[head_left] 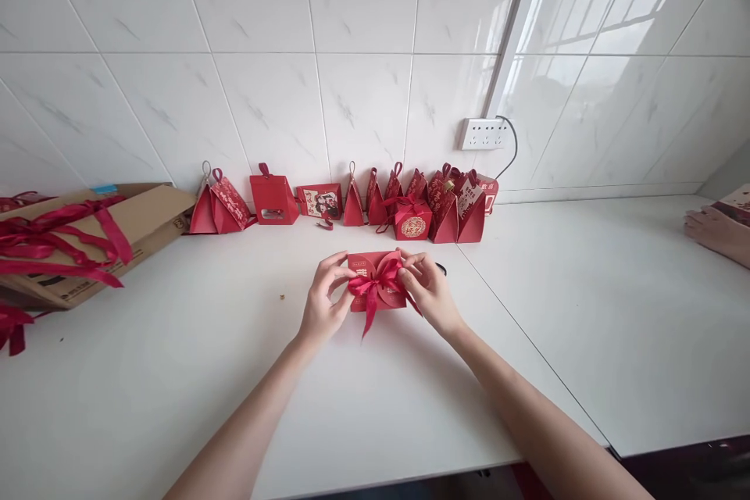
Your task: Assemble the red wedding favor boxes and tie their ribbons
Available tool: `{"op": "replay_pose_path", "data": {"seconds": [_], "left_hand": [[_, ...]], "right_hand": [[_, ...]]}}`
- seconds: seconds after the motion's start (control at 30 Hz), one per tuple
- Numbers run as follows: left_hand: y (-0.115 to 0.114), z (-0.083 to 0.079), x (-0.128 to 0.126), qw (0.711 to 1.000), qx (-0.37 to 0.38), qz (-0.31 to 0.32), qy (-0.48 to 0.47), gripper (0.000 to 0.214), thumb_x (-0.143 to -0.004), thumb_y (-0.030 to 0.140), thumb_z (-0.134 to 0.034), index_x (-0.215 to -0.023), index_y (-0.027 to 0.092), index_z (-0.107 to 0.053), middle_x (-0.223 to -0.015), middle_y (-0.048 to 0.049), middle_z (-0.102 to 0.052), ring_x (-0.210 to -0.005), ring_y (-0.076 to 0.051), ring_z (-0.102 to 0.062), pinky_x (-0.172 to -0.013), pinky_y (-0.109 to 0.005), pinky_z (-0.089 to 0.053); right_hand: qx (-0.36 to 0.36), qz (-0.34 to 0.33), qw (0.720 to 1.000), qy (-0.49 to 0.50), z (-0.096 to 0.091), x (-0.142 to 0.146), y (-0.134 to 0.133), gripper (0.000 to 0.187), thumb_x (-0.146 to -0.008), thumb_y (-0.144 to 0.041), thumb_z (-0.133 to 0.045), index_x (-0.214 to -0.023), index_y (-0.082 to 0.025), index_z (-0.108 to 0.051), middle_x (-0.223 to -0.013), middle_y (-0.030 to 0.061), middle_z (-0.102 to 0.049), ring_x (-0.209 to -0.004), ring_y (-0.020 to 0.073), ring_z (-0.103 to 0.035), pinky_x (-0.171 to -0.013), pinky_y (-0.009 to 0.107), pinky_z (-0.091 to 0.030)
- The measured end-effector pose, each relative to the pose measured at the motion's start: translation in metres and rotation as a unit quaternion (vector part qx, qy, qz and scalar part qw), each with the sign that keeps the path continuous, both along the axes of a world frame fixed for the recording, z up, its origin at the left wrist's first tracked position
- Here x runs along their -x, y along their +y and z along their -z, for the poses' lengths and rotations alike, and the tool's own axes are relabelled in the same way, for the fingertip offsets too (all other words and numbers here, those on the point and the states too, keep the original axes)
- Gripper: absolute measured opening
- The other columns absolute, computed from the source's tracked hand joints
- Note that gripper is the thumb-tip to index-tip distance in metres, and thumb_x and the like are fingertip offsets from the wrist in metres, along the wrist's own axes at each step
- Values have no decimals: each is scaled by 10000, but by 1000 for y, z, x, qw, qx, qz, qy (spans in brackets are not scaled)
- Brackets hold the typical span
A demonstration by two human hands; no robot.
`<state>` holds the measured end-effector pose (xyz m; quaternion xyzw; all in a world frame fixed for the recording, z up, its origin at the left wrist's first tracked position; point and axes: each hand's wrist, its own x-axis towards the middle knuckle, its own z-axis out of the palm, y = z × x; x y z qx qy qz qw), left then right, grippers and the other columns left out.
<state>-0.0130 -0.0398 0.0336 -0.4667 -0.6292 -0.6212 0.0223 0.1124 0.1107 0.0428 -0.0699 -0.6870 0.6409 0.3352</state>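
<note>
A small flat red gift box (357, 302) with gold print and curved overlapping flaps is held above the white table in front of me. Across its middle runs a shiny crimson ribbon tied in a bow (375, 283), with one tail hanging below the box's lower edge. My left hand (323, 293) is closed on the left side of the box, its thumb by the left loop of the bow. At the opposite side, my right hand (432, 289) is closed on the box, thumb and fingers against the right loop. The fingertips behind the box are partly hidden.
Finished-looking red gift boxes (411, 226) stand in a row along the tiled wall. An open cardboard box (152, 223) draped with crimson ribbons (87, 242) is on the left. Another person's hand (712, 228) rests at the right edge. A power strip (485, 134) hangs on the wall.
</note>
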Motion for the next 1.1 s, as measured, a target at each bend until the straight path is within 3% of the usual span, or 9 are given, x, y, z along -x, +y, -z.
{"op": "replay_pose_path", "data": {"seconds": [0.1,0.17,0.3,0.57,0.7,0.93,1.1], "left_hand": [[-4,-4,0,999,15,34,20,206,-831,379,-568,-957,221,-611,-1319,-119,-471,-1336,-299,-406,-964,-425,-527],[-6,-4,1,998,20,48,37,259,-805,398,-591,-990,218,-609,-1344,-127,-449,-1340,-317,-397,-970,-438,-524],[-3,-3,-1,999,34,3,36,259,-796,452,-615,-893,212,-621,-1286,-114,-484,-1326,-301,-415,-967,-409,-527],[0,-4,-4,1000,16,-8,-8,275,-823,486,-585,-817,212,-595,-1249,-102,-526,-1311,-267,-444,-917,-375,-556],[1,-4,-3,999,16,-19,-35,278,-814,487,-596,-786,211,-573,-1253,-102,-540,-1295,-267,-465,-898,-382,-563],[1,-6,-4,999,9,-12,-47,312,-793,498,-619,-701,206,-560,-1230,-100,-560,-1276,-276,-484,-863,-376,-571],[1,-8,-5,999,13,-17,-47,316,-788,493,-626,-682,203,-560,-1211,-100,-562,-1266,-276,-490,-860,-371,-574]], "right_hand": [[8,-17,999,-39,-2,-2,0,363,-801,-562,-602,-810,-215,-495,-1400,122,-439,-1284,286,-458,-881,388,-495],[19,-30,999,-26,-3,-3,1,345,-816,-551,-592,-893,-234,-483,-1403,105,-435,-1262,275,-484,-862,376,-504],[7,-22,1000,-9,-2,-2,0,350,-834,-520,-592,-1048,-272,-472,-1292,78,-505,-1271,250,-471,-828,342,-521],[13,1,999,-30,-4,-2,-1,326,-776,-495,-637,-773,-215,-472,-1335,86,-461,-1173,254,-530,-767,328,-510],[39,-24,998,-49,-7,-6,0,325,-751,-468,-641,-737,-208,-446,-1362,81,-441,-1146,254,-531,-746,313,-491],[12,11,998,-53,-9,-6,1,433,-756,-606,-603,-679,-202,-468,-1321,81,-474,-1137,249,-534,-911,383,-450],[26,3,998,-52,-10,-7,0,407,-772,-580,-612,-720,-205,-464,-1303,82,-490,-1029,224,-577,-820,367,-488]]}}
